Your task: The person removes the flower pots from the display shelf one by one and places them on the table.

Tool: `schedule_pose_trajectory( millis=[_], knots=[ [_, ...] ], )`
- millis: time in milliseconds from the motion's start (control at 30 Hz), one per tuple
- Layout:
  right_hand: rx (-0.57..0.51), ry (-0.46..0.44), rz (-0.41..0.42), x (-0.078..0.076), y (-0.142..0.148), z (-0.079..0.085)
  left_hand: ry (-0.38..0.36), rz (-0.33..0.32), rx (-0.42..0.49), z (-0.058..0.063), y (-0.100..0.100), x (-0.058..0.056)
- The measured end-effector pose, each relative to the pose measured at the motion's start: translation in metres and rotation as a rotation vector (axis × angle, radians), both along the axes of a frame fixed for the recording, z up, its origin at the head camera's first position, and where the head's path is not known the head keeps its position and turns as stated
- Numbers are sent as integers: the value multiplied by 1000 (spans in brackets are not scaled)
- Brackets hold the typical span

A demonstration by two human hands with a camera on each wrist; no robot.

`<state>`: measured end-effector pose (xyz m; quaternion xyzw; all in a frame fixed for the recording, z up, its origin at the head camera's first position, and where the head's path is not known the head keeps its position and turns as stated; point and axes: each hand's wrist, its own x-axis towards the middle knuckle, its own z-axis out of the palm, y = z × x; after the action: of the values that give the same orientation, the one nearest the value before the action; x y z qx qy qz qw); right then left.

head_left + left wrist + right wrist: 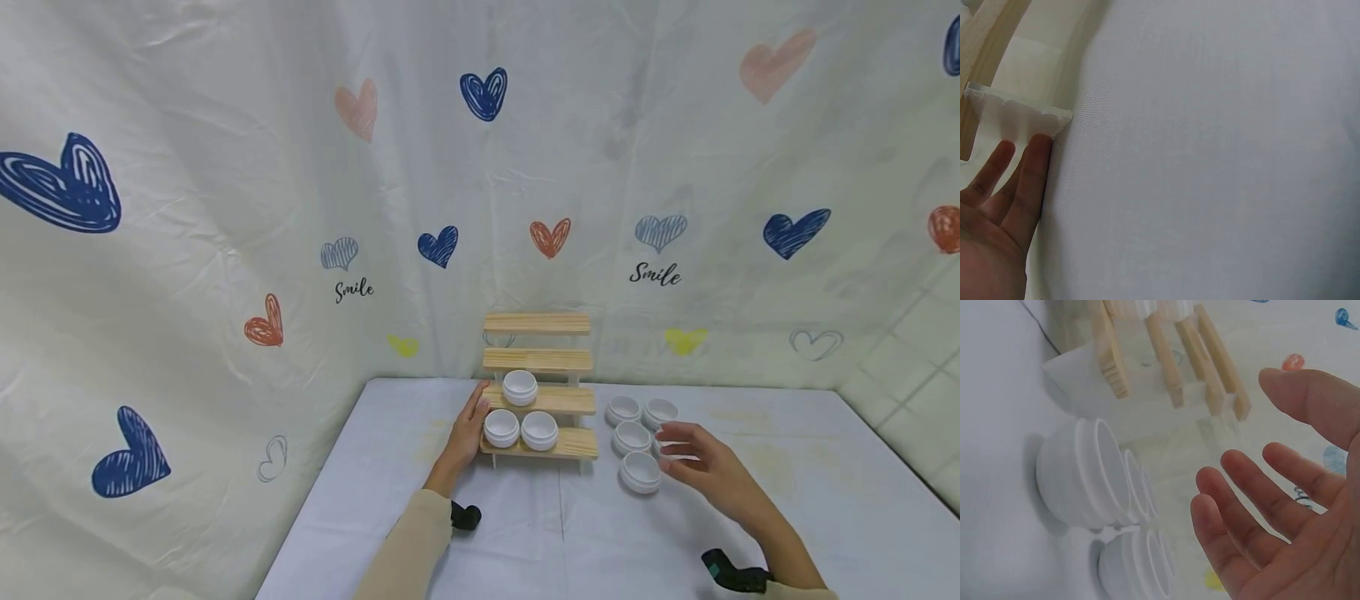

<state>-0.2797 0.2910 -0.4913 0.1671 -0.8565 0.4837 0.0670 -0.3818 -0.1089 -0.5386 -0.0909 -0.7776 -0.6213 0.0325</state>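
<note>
A tiered display stand [537, 360] with pale wooden shelves and white side supports stands at the back of the table. One small white bowl [520, 388] sits on its second shelf from the bottom, and two more, including a left bowl [501, 427], are on the lowest. My left hand [463, 429] rests against the stand's left side; in the left wrist view its extended fingers [1030, 187] touch the white side support [1016, 115]. Over the group of white bowls [640, 472] right of the stand hovers my right hand [708, 468], fingers spread and holding nothing. It partly hides one bowl.
White cloth covers the table [525, 517]. Close behind the stand hangs a white curtain [570, 150] printed with hearts. Several bowls stand close together to the right, and a tiled wall [911, 367] borders the table's right side.
</note>
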Motion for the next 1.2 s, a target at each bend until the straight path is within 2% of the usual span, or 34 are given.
schedule_pose_trajectory(
  millis=[67,233,400,567,700,1000,1200],
  knots=[
    [-14,27,14,2,-5,4,8,-13,-1,1,0,-1],
    [-15,51,7,6,-17,14,35,-3,21,-21,1,-16],
    [-32,101,-7,11,-26,25,38,26,22,-26,2,-16],
    [-67,163,-8,10,-34,29,39,7,30,-29,2,-16],
    [-92,158,4,1,-44,33,37,-5,45,-29,3,-16],
    [-136,81,54,-38,-78,39,29,11,41,-28,1,-19],
    [-160,65,88,-58,-102,39,33,7,26,-27,-1,-19]
  ],
)
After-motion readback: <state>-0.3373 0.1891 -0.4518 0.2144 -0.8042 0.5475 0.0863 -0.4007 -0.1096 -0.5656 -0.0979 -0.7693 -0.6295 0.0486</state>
